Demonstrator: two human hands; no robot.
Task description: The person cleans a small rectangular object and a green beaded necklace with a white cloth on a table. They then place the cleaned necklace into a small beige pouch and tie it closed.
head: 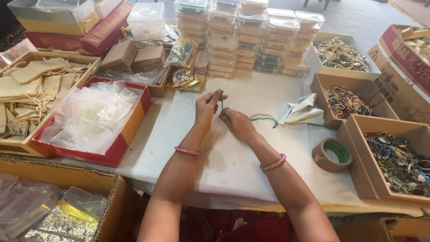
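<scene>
At the far left a wooden tray of cloth drawstring pouches (36, 85) runs off the frame edge, and the red box of clear plastic bags (89, 118) beside it overhangs the near left of the counter (224, 166). In the near left corner a cardboard carton (67, 206) holding clear lids and gold-patterned cards is cut off by the frame. At the middle, the left hand (207, 107) pinches the top of a thin green thread piece (221, 104) between thumb and fingertips, holding it upright; what hangs on it is too small to make out. The right hand (237, 124) is closed on its lower end, touching the left. A loose green cord (264, 118) lies just right of them, beside a crumpled white cloth (302, 112). Stacks of clear lidded boxes (251, 36) wall the far side. Open cloth-covered room lies between the forearms and the near edge. A tape roll (332, 154) sits near right, against cardboard trays of beaded strings (394, 161), whose contents blur together.
</scene>
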